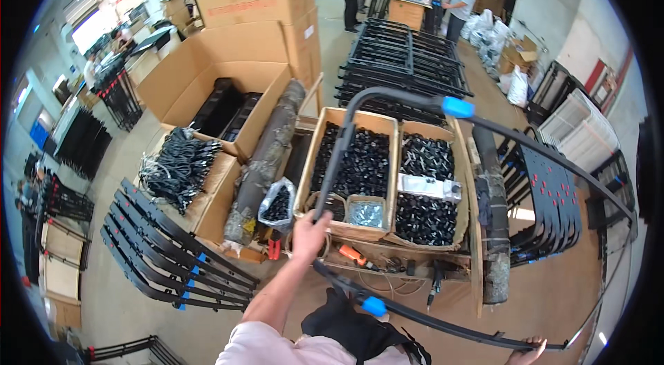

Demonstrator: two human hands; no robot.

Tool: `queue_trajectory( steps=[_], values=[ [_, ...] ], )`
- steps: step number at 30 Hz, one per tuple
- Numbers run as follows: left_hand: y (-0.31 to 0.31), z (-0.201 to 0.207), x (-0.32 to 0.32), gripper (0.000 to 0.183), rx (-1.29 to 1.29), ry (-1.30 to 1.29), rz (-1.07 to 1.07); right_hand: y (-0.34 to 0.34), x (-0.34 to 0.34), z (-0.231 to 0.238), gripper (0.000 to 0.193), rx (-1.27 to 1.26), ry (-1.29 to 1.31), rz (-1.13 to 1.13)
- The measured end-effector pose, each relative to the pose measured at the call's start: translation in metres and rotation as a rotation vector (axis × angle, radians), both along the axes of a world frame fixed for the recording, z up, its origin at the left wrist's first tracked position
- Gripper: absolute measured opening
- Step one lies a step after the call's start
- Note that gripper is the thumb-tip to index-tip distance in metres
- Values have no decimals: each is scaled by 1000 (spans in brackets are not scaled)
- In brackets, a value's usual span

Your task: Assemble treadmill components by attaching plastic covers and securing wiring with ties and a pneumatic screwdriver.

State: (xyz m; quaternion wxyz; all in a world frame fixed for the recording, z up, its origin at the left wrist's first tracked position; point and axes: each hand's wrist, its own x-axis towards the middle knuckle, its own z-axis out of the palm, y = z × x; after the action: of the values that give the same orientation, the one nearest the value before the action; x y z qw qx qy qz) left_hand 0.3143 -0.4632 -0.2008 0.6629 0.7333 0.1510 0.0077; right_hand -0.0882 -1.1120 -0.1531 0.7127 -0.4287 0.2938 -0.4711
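Observation:
A large black tubular frame (pixel 408 94) with rounded corners and blue sleeves spans from above the workbench down to my right side. My left hand (pixel 309 235) is wrapped round its near-left tube, in front of the parts boxes. At the lower right, my right hand (pixel 527 351) grips the frame's lower bar near a corner. One blue sleeve (pixel 458 108) sits on the far tube, another blue sleeve (pixel 374 306) on the near one. Below the frame's left side stands a cardboard box of black plastic parts (pixel 360 157), with a small tray of silvery hardware (pixel 366 213) in it.
A second box (pixel 425 220) holds more black parts. An orange-handled tool (pixel 353 254) and a power driver (pixel 434 282) are at the bench front. Black frames (pixel 173 247) stack left, others (pixel 546 192) right. Several people stand around a far table (pixel 407 12).

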Motion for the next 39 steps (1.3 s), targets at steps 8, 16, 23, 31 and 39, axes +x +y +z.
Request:
queue_trajectory(
  steps=[8,16,23,31,39],
  values=[
    [204,-47,17,31,300,202,256,152,171,19,16,60,73,213],
    [291,-82,27,35,556,395,252,199,252,-19,14,201,220,335],
    [271,-69,26,30,1043,99,203,180,258,-103,15,379,390,427],
    [259,-108,33,36,1113,-66,213,185,210,-138,21,413,449,520],
    [230,-80,41,46,1084,-151,443,171,246,-238,57,-489,1482,623]
  ],
)
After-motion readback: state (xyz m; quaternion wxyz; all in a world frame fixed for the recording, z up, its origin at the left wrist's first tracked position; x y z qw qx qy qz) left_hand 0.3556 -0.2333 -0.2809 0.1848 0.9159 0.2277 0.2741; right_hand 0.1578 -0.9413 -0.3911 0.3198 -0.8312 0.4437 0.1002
